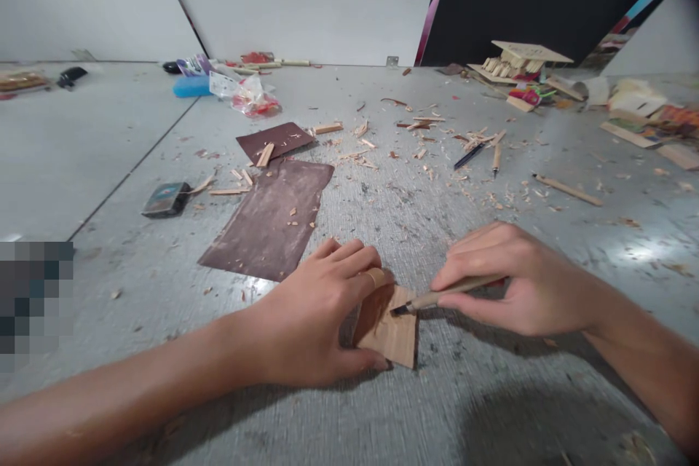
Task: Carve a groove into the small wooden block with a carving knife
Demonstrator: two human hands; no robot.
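A small square piece of wood (401, 338) lies on the grey surface, with a darker hollowed patch on its left part. My left hand (322, 313) grips it from the left, fingers along the far edge and thumb at the near edge. A ring sits on one finger. In my right hand (502, 277), pinched between thumb and fingers, is a wood carving chisel (426, 300) with a pale wooden handle. Its dark metal tip touches the wood beside the hollow.
Two brown sandpaper sheets (267, 222) lie beyond my left hand. A small dark box (165, 199) is to their left. More carving tools (568, 189) and wood shavings (475, 142) are scattered at the right. A small wooden model (524, 54) and plastic packets (251, 96) stand farther back.
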